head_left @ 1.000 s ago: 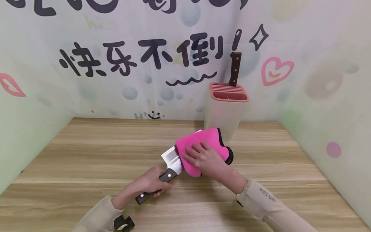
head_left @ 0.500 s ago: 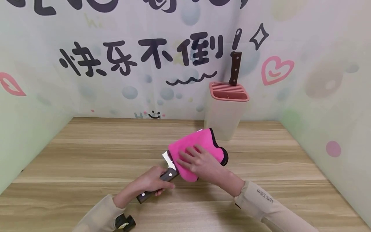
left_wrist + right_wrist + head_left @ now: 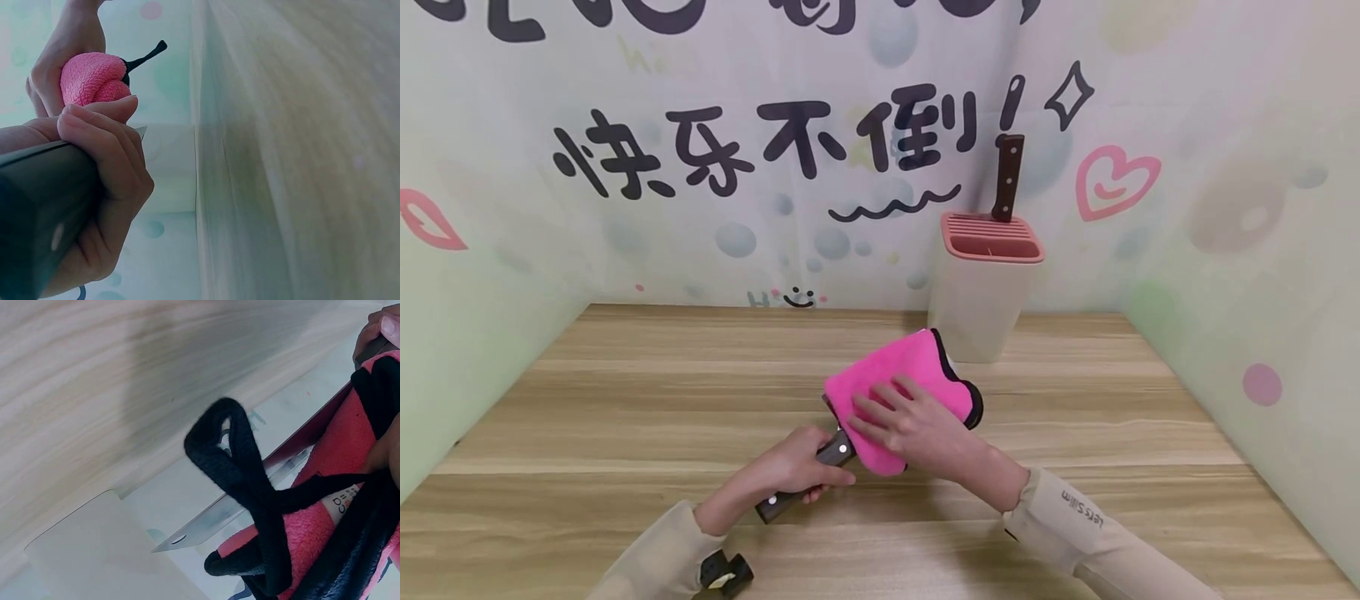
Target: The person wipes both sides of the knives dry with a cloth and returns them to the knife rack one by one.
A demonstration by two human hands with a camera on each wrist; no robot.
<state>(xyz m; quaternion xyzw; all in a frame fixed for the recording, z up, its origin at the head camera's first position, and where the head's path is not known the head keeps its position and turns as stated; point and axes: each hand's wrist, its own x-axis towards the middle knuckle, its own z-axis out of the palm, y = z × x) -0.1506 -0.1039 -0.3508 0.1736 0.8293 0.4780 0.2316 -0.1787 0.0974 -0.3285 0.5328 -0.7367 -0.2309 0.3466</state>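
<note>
My left hand (image 3: pixel 801 460) grips the dark riveted handle of a cleaver (image 3: pixel 841 449). A folded pink cloth (image 3: pixel 887 358) with black edging covers nearly the whole blade in the head view. On top of the cloth lie the spread fingers of my right hand (image 3: pixel 925 429); its thumb is hidden there. From the left wrist, that right hand (image 3: pixel 78 37) is seen clasping the cloth (image 3: pixel 94 76) beyond the left hand (image 3: pixel 119 181). The right wrist view shows the cleaver's blade end (image 3: pixel 212 522) bare, with a small hole near its corner, beside a black cloth loop (image 3: pixel 234 450).
A cream knife block (image 3: pixel 981 304) with a pink slotted top stands at the back right of the wooden table (image 3: pixel 662 392). One brown-handled knife (image 3: pixel 1009 179) is upright in it. Printed fabric walls border the table at the back and sides.
My right hand has slid the cloth leftward along the blade toward the handle, covering the part of the blade that was bare there. The left hand keeps hold of the cleaver, almost still.
</note>
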